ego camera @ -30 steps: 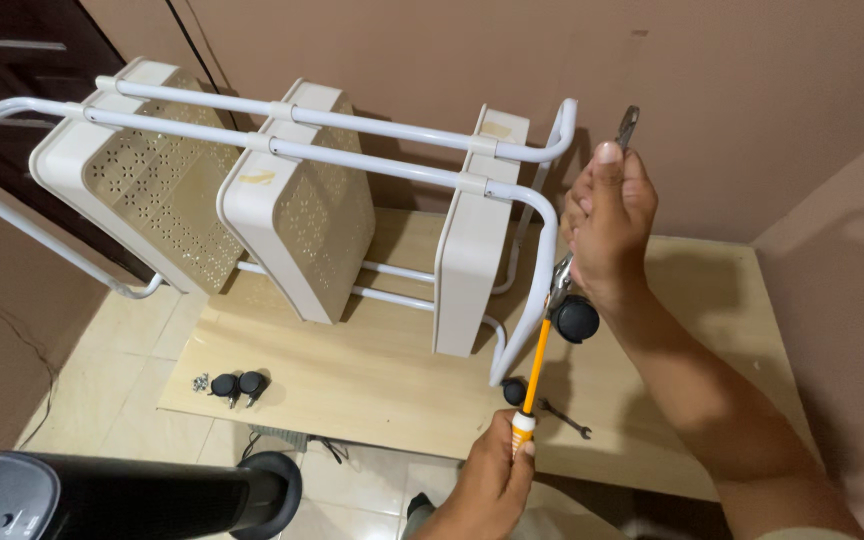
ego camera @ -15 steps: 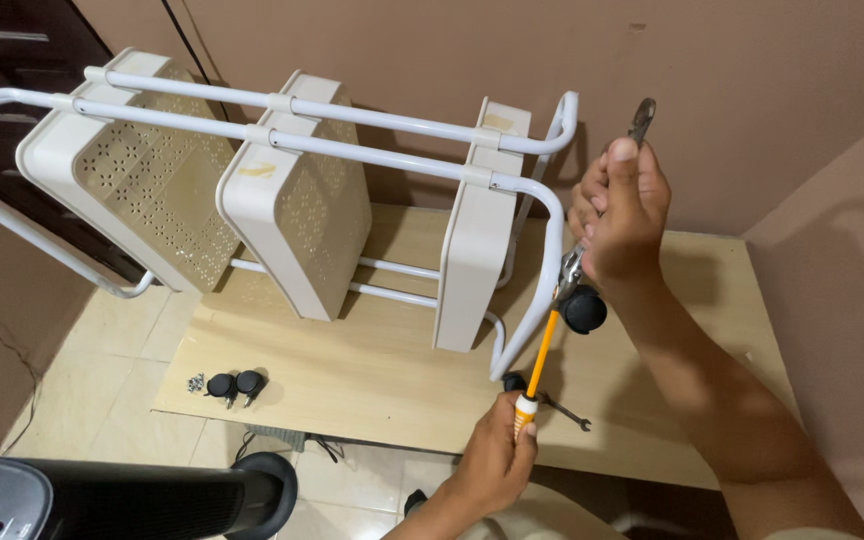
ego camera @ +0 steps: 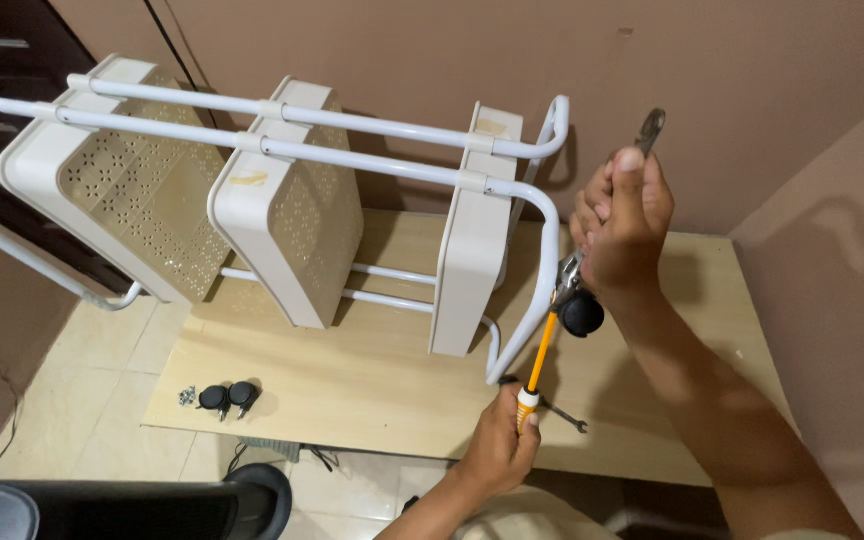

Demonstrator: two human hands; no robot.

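White metal: a cart frame (ego camera: 512, 190) with three perforated trays (ego camera: 292, 215) is laid on its side across a wooden board (ego camera: 372, 380), its leg end toward the board's right edge.
Left hand: the left hand (ego camera: 502, 450) is closed round the yellow-and-white handle of a screwdriver (ego camera: 540, 355), just off the board's near edge.
Right hand: the right hand (ego camera: 620, 225) is clenched on a spanner (ego camera: 649, 128) at the frame's leg end, beside a black castor (ego camera: 580, 314).
Step in hand: judged to be the fastening of the castor to the leg, screwdriver against spanner.
Next move: a steady turn of the driver with the spanner held still appears called for.
Screwdriver axis: the long axis is run steeply, tip up and slightly right toward the castor, handle down toward the person.
Spare parts: two more castors (ego camera: 227, 397) and some screws (ego camera: 188, 396) are lying near the board's near left corner; a small wrench (ego camera: 564, 415) lies by the near edge.
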